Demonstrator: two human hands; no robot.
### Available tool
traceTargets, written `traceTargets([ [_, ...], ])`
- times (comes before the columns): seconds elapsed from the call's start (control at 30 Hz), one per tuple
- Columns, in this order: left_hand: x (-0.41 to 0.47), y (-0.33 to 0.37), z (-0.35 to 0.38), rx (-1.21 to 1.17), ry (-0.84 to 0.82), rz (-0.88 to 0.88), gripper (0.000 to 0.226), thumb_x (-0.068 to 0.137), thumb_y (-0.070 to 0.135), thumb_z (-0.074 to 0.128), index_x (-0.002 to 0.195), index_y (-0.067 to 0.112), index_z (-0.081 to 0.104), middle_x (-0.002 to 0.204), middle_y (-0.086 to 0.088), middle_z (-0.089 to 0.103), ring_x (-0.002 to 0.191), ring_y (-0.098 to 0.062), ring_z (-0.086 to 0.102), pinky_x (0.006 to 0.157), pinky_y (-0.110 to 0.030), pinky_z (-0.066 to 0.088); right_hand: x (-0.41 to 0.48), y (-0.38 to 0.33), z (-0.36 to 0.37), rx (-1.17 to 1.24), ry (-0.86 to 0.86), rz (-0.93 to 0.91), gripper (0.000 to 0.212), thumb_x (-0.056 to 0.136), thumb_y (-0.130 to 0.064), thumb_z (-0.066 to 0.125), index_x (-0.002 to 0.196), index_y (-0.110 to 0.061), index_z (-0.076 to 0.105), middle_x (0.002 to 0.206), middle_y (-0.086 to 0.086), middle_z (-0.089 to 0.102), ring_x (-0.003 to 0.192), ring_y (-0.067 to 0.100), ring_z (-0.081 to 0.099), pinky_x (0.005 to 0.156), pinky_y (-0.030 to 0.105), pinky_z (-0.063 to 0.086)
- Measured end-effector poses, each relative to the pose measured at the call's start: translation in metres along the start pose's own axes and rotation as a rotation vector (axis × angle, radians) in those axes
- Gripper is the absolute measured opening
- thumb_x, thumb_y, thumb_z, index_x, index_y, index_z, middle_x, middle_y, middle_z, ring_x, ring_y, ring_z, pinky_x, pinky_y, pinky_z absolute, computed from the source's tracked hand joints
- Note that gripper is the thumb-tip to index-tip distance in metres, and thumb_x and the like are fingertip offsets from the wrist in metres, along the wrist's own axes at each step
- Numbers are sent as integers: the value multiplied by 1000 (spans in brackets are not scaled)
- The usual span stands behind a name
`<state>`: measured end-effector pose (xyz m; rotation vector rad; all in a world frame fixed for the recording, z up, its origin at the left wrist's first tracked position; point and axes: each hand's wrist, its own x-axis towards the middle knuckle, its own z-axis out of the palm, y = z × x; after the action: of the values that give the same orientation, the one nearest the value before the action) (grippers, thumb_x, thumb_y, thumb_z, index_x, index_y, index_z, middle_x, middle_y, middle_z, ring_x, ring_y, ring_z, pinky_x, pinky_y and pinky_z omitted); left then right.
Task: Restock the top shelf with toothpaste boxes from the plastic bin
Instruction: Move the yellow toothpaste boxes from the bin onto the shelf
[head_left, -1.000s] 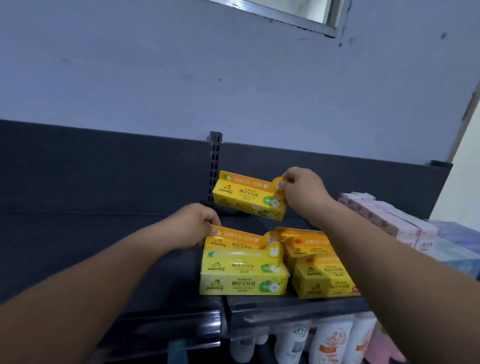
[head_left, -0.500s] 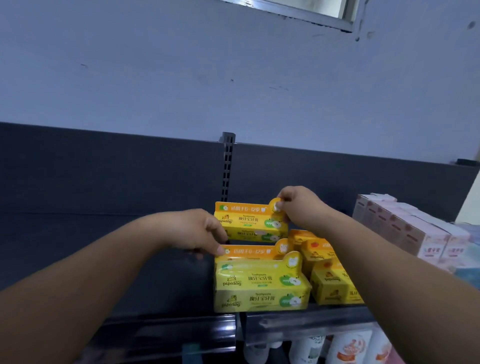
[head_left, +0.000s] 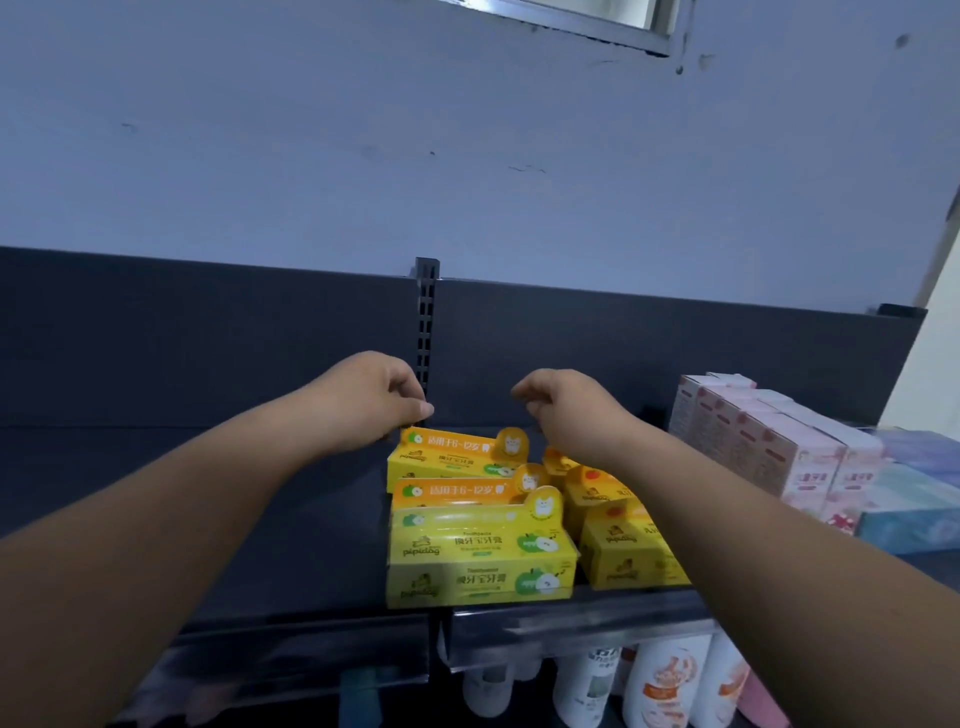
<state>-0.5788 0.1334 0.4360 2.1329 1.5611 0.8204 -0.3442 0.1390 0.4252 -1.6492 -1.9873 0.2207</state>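
A yellow toothpaste box (head_left: 447, 458) lies at the back of a row of like boxes (head_left: 478, 566) on the dark top shelf (head_left: 260, 519). My left hand (head_left: 371, 400) hovers at that box's left top corner, fingers loosely curled, fingertips just touching it. My right hand (head_left: 563, 410) hangs a little above the box's right end tab with loosely curled fingers and holds nothing. Orange-yellow toothpaste boxes (head_left: 623, 551) stand to the right of the row, partly hidden by my right forearm. The plastic bin is out of view.
Pink-and-white boxes (head_left: 753, 436) and pale blue packs (head_left: 909, 512) fill the shelf's right side. A slotted upright post (head_left: 426, 322) rises behind the hands. White bottles (head_left: 670, 680) stand on the shelf below. The shelf's left part shows bare dark surface.
The box my right hand carried came down onto the back of the row. My right hand let go and lifted off it. My left hand rose slightly toward the box's left corner.
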Motion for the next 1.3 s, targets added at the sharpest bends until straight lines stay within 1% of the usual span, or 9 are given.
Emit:
traceTargets([
  [0.07, 0, 16, 5, 49, 47, 26, 12, 85, 39, 68, 92, 29, 66, 89, 8, 68, 81, -10, 63, 71, -30, 53, -9, 1, -6, -44, 41, -38, 34, 99, -16, 45, 131, -22, 56, 131, 1, 58, 119, 20, 54, 89, 28, 46],
  [0.1, -1, 25, 9, 88, 69, 45, 22, 84, 42, 68, 102, 30, 64, 99, 9, 66, 88, -9, 62, 73, -29, 51, -14, 2, -10, -76, 64, -56, 34, 98, -20, 47, 131, -22, 56, 131, 1, 58, 119, 21, 53, 91, 31, 45],
  [0.2, -3, 55, 22, 247, 145, 174, 59, 82, 50, 66, 134, 27, 49, 130, 5, 55, 118, -17, 52, 93, -35, 45, -32, 8, -24, -228, 144, -121, 35, 96, -27, 53, 130, -21, 56, 132, 2, 54, 122, 24, 48, 98, 39, 43],
  [0.3, -8, 90, 39, 381, 225, 328, 72, 81, 54, 64, 142, 23, 41, 138, 0, 50, 128, -22, 44, 106, -42, 35, -52, 22, -44, -412, 286, -180, 39, 92, -31, 57, 130, -21, 56, 137, 3, 51, 129, 26, 41, 107, 44, 34],
  [0.4, -12, 122, 58, 476, 267, 442, 77, 81, 57, 62, 144, 21, 37, 146, 0, 42, 137, -22, 31, 114, -42, 24, -73, 44, -68, -532, 380, -145, 41, 93, -33, 56, 132, -23, 52, 145, 3, 42, 140, 27, 27, 113, 45, 19],
  [0.6, -20, 179, 106, 589, 298, 561, 83, 80, 61, 57, 148, 22, 28, 153, -5, 31, 143, -25, 20, 117, -44, 14, -124, 104, -117, -653, 432, -25, 45, 92, -30, 53, 135, -23, 47, 149, 4, 36, 141, 27, 24, 113, 45, 15],
  [0.93, -41, 286, 229, 526, 213, 715, 82, 78, 59, 61, 146, 22, 33, 150, -5, 35, 142, -27, 23, 115, -42, 13, -239, 223, -181, -738, 370, 178, 51, 88, -30, 57, 136, -18, 46, 149, 8, 35, 138, 29, 27, 113, 47, 19],
  [1.13, -61, 341, 305, 489, 150, 828, 81, 74, 53, 67, 140, 13, 43, 140, -11, 46, 130, -31, 36, 107, -41, 22, -307, 287, -206, -771, 311, 302, 50, 87, -29, 55, 135, -19, 48, 148, 9, 38, 136, 28, 32, 111, 46, 22],
  [1.3, -75, 367, 366, 490, 40, 852, 80, 75, 59, 59, 139, 15, 41, 132, -7, 48, 124, -29, 39, 104, -42, 29, -354, 331, -214, -766, 255, 371, 49, 85, -31, 57, 132, -19, 49, 141, 8, 45, 132, 29, 37, 109, 46, 24],
])
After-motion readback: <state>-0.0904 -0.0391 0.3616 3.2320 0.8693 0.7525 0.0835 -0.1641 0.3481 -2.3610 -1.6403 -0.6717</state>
